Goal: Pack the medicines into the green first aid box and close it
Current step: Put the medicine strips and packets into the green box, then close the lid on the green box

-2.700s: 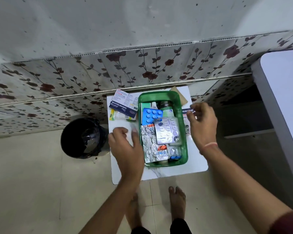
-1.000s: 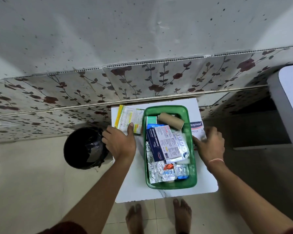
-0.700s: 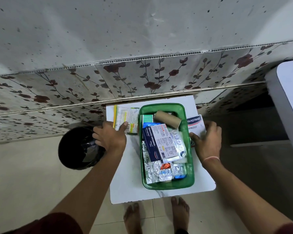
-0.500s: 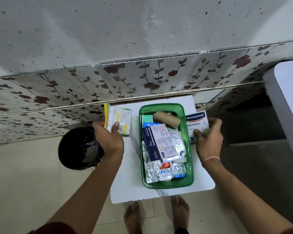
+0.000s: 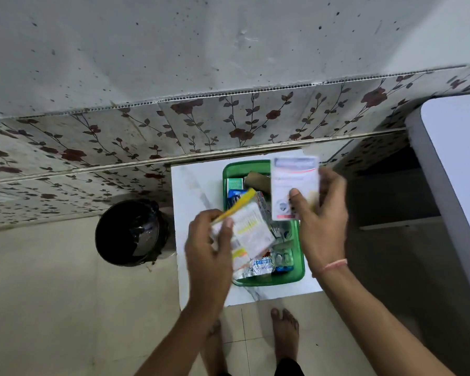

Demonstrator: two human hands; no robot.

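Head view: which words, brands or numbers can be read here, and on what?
None can be read.
White box in right hand: print blurred by motion.
Yellow-edged box in left hand: print blurred.
Foil strips in the green box: lettering too small.

Speckled wall [image 5: 201, 44], rose-patterned panels [image 5: 242, 118], beige tiled floor [image 5: 52, 308], black bin [image 5: 132, 233].

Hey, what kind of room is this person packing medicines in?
Probably a room in a home, though which room is unclear. The speckled wall has rose-patterned panels along its base, a black bin stands on the tiled floor, and the person's feet are bare.
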